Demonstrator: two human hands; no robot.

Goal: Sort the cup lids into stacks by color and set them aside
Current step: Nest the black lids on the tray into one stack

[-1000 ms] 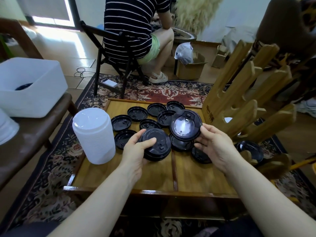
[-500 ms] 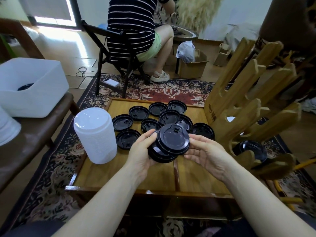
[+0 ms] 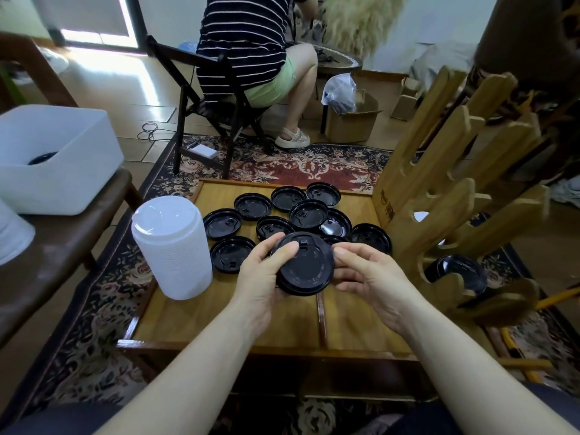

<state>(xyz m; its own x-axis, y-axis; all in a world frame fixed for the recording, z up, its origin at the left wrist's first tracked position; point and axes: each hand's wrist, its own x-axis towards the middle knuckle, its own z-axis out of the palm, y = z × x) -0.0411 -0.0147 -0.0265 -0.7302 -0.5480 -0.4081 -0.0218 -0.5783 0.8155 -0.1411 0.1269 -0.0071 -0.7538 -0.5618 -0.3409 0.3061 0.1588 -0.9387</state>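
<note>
Now | desk (image 3: 219, 321) near edge bare | left hand (image 3: 262, 277) grips black lid stack (image 3: 303, 266), thumb on top | right hand (image 3: 373, 277) fingertips pinch stack's rim | white lid stack (image 3: 172, 246) left

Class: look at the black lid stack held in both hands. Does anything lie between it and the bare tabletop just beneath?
Nothing visible does. The black lid stack, held by the left hand and right hand, hangs over bare table; the loose black lids lie farther back.
</note>
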